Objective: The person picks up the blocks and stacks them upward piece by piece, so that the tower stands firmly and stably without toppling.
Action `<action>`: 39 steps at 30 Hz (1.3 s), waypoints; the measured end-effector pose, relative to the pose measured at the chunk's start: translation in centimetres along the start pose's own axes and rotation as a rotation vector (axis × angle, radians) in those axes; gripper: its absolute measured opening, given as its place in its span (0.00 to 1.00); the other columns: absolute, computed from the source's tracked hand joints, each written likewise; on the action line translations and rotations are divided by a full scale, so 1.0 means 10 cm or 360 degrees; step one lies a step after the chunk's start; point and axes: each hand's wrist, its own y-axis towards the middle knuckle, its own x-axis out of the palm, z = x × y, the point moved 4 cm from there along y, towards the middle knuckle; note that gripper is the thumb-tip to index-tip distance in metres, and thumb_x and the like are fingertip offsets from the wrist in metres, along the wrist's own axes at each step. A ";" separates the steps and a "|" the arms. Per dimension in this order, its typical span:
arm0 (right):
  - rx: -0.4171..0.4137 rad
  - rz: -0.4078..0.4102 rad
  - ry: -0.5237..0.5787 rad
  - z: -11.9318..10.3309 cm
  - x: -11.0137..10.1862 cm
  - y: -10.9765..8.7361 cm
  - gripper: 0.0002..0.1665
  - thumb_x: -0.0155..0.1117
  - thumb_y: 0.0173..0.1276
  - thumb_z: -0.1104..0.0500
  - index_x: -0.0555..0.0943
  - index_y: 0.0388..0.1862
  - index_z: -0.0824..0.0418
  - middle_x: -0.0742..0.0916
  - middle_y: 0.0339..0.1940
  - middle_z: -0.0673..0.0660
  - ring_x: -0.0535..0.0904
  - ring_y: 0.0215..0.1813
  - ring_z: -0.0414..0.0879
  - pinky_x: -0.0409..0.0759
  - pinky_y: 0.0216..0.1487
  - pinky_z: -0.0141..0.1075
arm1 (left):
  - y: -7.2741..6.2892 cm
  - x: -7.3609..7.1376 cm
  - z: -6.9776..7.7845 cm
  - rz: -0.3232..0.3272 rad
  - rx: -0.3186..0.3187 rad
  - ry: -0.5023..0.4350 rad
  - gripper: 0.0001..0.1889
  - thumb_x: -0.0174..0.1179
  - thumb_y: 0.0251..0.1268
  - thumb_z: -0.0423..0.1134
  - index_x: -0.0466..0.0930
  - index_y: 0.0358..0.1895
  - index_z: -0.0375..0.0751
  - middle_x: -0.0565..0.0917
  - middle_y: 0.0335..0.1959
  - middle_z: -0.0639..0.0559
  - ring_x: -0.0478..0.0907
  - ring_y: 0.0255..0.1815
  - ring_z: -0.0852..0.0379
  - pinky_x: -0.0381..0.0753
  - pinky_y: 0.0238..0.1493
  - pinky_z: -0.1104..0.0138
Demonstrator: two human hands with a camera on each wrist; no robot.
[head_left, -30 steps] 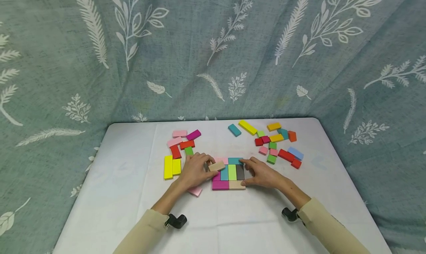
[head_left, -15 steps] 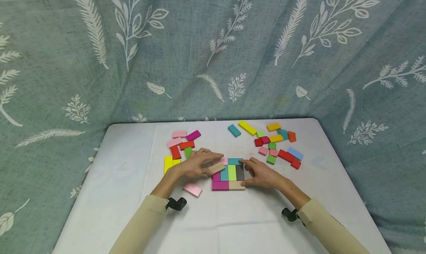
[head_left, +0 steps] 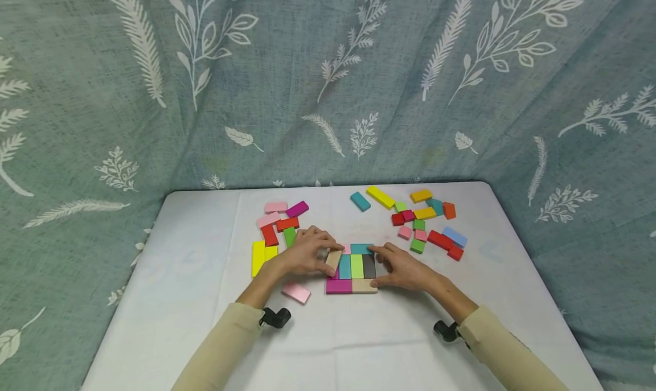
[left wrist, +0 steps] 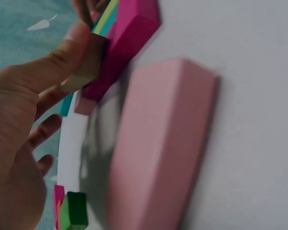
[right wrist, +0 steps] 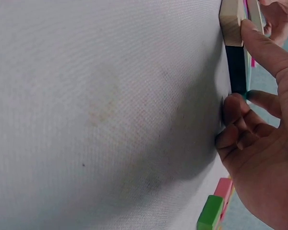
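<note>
In the head view my left hand pinches a plain wooden block between thumb and fingers. The block is tilted above the left side of a flat rectangle of coloured blocks. Visible in that rectangle are a teal block, a light green block, a black block, a magenta block and another wooden block. My right hand rests at its right side. In the right wrist view its thumb touches the wooden block's end, while the index finger reaches the teal block.
A loose pink block lies by my left wrist. Yellow blocks, red, green, pink and purple ones lie to the left. At the right are several more, including a red block and a light blue block. The table is white.
The wooden block in my left hand has turned from lying nearly crosswise to pointing more away from me. My left fingers shifted round it. My right hand stayed in place.
</note>
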 end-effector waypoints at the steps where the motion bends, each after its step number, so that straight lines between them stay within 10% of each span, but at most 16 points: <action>1: -0.0003 0.0002 -0.0002 0.00 0.00 0.00 0.55 0.79 0.53 0.37 0.66 0.77 0.47 0.78 0.52 0.48 0.72 0.47 0.43 0.77 0.45 0.36 | 0.00 0.01 0.01 0.0036 -0.0009 0.0039 0.34 0.74 0.50 0.63 0.81 0.64 0.63 0.80 0.56 0.63 0.65 0.59 0.57 0.60 0.59 0.52; 8: -0.0023 0.0008 -0.0013 0.03 0.01 0.01 0.55 0.78 0.53 0.35 0.66 0.78 0.47 0.77 0.51 0.47 0.72 0.47 0.42 0.76 0.45 0.35 | -0.01 0.09 0.10 0.0214 -0.0059 0.0272 0.34 0.72 0.45 0.71 0.84 0.58 0.62 0.82 0.49 0.62 0.68 0.55 0.56 0.63 0.58 0.52; 28: -0.0046 0.0017 -0.0004 0.01 0.01 -0.01 0.55 0.78 0.54 0.35 0.66 0.78 0.48 0.78 0.52 0.49 0.72 0.48 0.43 0.76 0.48 0.38 | -0.06 0.14 0.14 0.0230 -0.0041 0.0317 0.37 0.67 0.47 0.74 0.83 0.60 0.61 0.82 0.49 0.61 0.69 0.55 0.55 0.64 0.56 0.52; 39: -0.0035 0.0027 -0.0010 0.00 0.01 -0.01 0.55 0.78 0.54 0.36 0.66 0.77 0.48 0.78 0.53 0.49 0.72 0.49 0.43 0.77 0.49 0.38 | -0.14 0.11 0.07 0.0232 -0.0108 0.0212 0.53 0.69 0.41 0.75 0.68 0.75 0.56 0.72 0.70 0.55 0.63 0.68 0.49 0.60 0.65 0.49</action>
